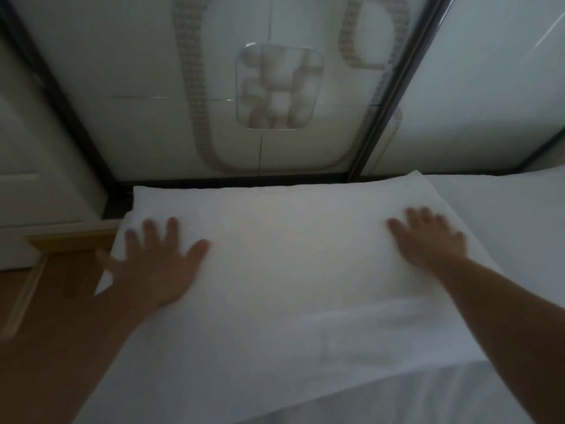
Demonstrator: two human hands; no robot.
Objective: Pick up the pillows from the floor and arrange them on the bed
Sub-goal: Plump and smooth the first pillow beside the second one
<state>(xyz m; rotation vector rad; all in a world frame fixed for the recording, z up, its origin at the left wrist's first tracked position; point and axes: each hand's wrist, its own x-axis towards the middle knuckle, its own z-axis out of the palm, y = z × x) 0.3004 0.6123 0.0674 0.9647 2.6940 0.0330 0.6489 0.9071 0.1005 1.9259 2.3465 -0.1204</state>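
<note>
Left hand [159, 258] and right hand [428, 237] lie spread and flat, gripping nothing, pressing the white pillow [281, 246] snug against the headboard [275, 87], likely to settle it.

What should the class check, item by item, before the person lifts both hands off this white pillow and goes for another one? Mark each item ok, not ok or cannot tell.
1. Pillow is up on the bed, not on the floor: ok.
2. Its far edge lies along the patterned headboard: ok.
3. Left hand lies flat and open on the pillow's left end: ok.
4. Right hand lies flat and open on its right end: ok.
5. Pillow surface is smooth: cannot tell, the picture is blurred.
6. More pillows wait on the floor: cannot tell, none shows in the strip of floor in view.
</note>
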